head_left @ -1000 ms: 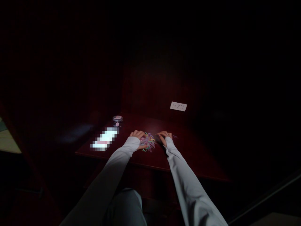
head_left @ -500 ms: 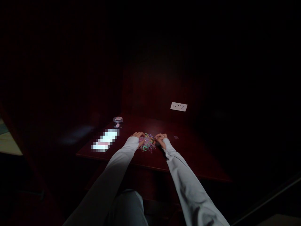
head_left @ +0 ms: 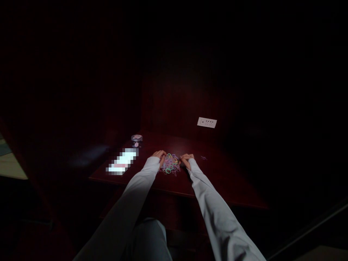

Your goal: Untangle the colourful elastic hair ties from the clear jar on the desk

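A loose pile of small coloured bands [head_left: 170, 164], mostly purple and pink with some green and yellow rings, lies on the dark red table [head_left: 217, 181]. At the pile's left edge rests my left hand [head_left: 160, 156], its fingers bent and close together; whether anything is between them is too small to tell. My right hand [head_left: 187, 159] is at the right edge of the pile with thumb and fingertips pinched together, and what they hold is too small to make out. A few purple bands [head_left: 203, 158] lie apart, to the right of my right hand.
A bright, pixelated rectangle [head_left: 123, 161] lies on the table's left side. Behind it stands a small round clear container [head_left: 136, 138]. A white socket plate [head_left: 207, 122] is on the wall behind the table. A pale surface [head_left: 12, 166] shows at the far left.
Both hands have drawn slightly apart, the left one moving away from the pile's middle, so more of the bands show between them.
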A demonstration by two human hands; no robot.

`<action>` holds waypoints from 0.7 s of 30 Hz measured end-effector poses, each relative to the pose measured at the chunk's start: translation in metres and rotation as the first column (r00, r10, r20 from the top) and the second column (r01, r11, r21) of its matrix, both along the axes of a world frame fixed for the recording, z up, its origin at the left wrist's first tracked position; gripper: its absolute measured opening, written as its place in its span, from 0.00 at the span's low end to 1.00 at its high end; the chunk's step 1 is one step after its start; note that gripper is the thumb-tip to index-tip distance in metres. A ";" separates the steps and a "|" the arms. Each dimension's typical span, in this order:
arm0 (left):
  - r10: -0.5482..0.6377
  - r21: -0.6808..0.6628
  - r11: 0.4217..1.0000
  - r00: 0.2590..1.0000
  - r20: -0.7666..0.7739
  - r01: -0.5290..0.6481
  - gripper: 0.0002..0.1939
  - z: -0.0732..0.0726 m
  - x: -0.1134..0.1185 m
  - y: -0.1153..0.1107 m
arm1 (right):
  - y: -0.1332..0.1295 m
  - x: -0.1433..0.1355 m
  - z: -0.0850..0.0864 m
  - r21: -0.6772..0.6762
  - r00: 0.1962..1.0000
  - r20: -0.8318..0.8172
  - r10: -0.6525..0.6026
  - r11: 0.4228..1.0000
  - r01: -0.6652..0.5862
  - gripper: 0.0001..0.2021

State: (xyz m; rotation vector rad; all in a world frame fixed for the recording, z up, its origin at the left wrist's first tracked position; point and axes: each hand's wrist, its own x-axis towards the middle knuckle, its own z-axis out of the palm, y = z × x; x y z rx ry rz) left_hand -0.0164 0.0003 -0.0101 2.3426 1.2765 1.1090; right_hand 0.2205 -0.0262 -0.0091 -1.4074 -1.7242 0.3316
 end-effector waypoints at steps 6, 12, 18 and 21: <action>0.072 0.031 0.997 0.997 -0.024 -0.071 0.10 0.008 0.000 -0.011 | 0.001 0.008 -0.005 0.013 1.000 0.019 -0.003 1.000 0.003 0.18; 0.094 0.015 0.996 0.991 -0.092 -0.093 0.05 0.014 -0.001 -0.012 | -0.003 0.008 0.000 -0.031 0.998 0.063 -0.006 0.999 0.008 0.25; 0.125 0.080 0.989 0.992 -0.035 -0.122 0.05 0.014 0.000 -0.014 | -0.011 -0.001 0.005 0.048 0.999 0.039 0.027 0.998 -0.029 0.21; 0.134 0.088 0.987 0.991 0.011 -0.134 0.05 0.013 0.002 -0.016 | -0.014 -0.017 0.005 0.086 0.995 0.041 0.091 0.992 -0.094 0.12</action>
